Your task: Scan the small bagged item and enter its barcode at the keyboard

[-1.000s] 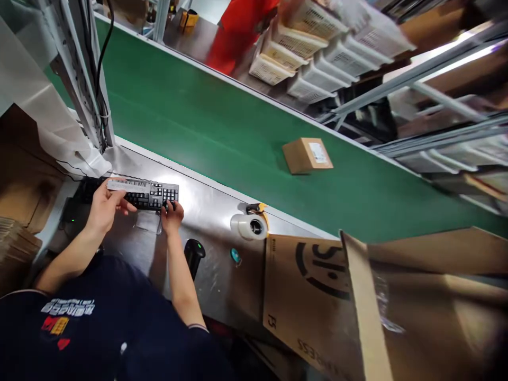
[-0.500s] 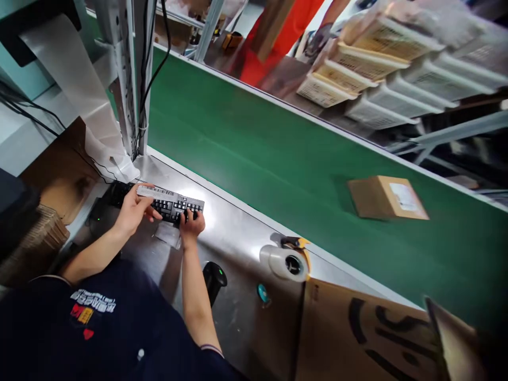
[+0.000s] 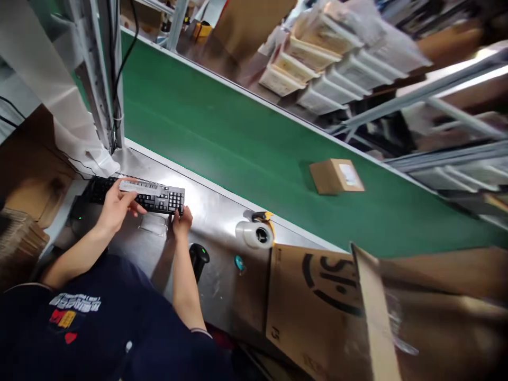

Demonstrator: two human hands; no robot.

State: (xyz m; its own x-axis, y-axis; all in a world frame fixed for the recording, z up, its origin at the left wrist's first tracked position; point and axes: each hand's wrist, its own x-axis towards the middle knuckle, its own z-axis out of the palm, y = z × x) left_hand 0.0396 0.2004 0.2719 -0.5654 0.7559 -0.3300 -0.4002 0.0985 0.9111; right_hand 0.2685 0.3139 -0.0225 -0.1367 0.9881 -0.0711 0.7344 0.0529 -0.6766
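Note:
My left hand [image 3: 114, 207] is closed on a white barcode label strip [image 3: 138, 188], pinching its left end. The strip covers part of a black keyboard [image 3: 161, 203] on the metal bench. My right hand [image 3: 182, 221] touches or hovers at the keyboard's lower right corner, fingers slightly apart and curled, with nothing seen in them. A flat clear plastic packet [image 3: 153, 225] lies on the bench between my hands. Just right of my right forearm stands a black scanner-like device [image 3: 199, 257] with a green light.
Beyond the bench runs a green conveyor belt [image 3: 222, 143] carrying a small labelled carton [image 3: 337, 176]. A tape roll [image 3: 254, 234] and a teal item [image 3: 239, 263] lie to the right, beside a large open carton [image 3: 313, 301]. White baskets [image 3: 329, 90] are stacked across the belt.
The view has swung right, showing more of the large open carton. My right hand has drawn back from the number keys to the keyboard's corner. My left hand still holds the label.

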